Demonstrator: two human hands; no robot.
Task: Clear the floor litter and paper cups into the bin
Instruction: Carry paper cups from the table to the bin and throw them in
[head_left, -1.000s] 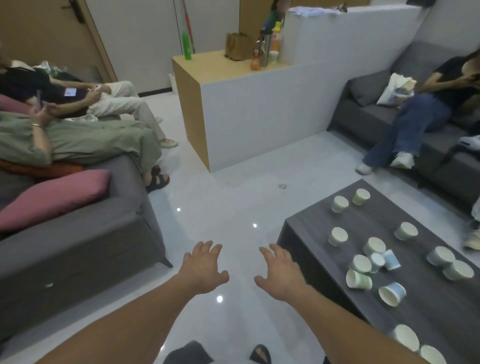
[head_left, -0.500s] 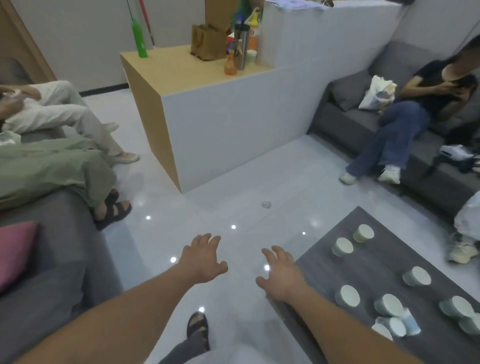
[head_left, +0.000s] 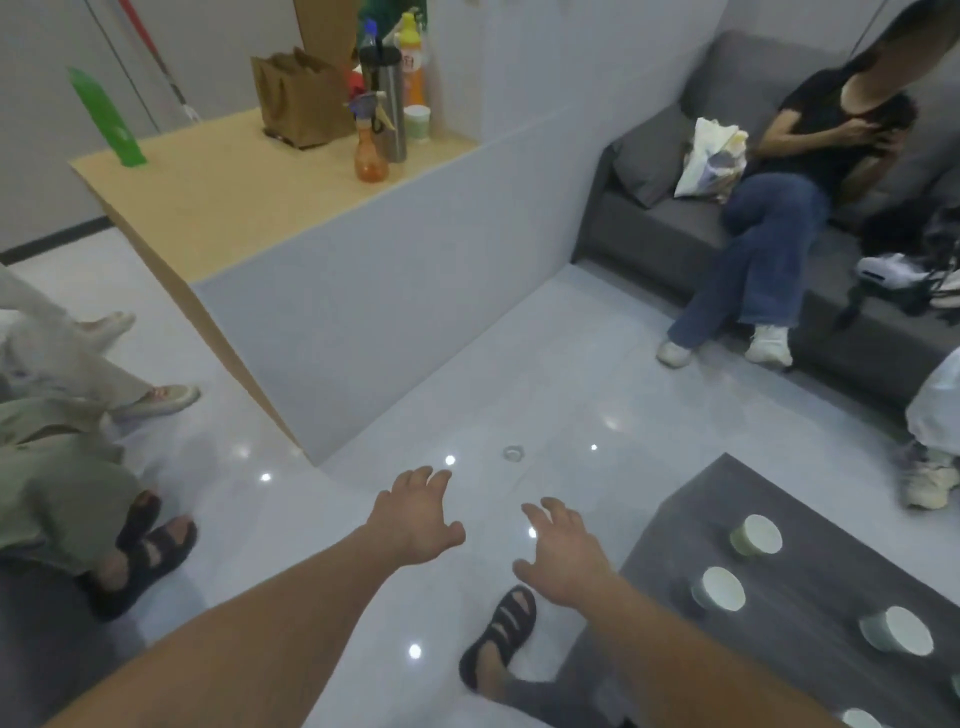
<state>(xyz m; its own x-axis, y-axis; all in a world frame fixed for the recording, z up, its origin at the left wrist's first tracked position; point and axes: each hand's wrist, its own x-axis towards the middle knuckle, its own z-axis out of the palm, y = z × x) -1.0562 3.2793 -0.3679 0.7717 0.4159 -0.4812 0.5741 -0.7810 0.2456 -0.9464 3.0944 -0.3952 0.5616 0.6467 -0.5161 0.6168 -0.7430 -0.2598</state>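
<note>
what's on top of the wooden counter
On the counter stand a green bottle, a brown paper bag, an orange spray bottle, a steel flask, a yellow bottle and a paper cup. Whatever lies behind the bag and bottles is covered.

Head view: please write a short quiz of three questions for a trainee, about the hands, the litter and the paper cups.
1. True or false: the left hand grips the litter.
2. Multiple choice: on the floor, the litter lies A) beyond both hands, B) under the left hand, C) between the wrists.
3. Fill in: the paper cups rest on the dark ___.
Key: 1 false; 2 A; 3 table.
</note>
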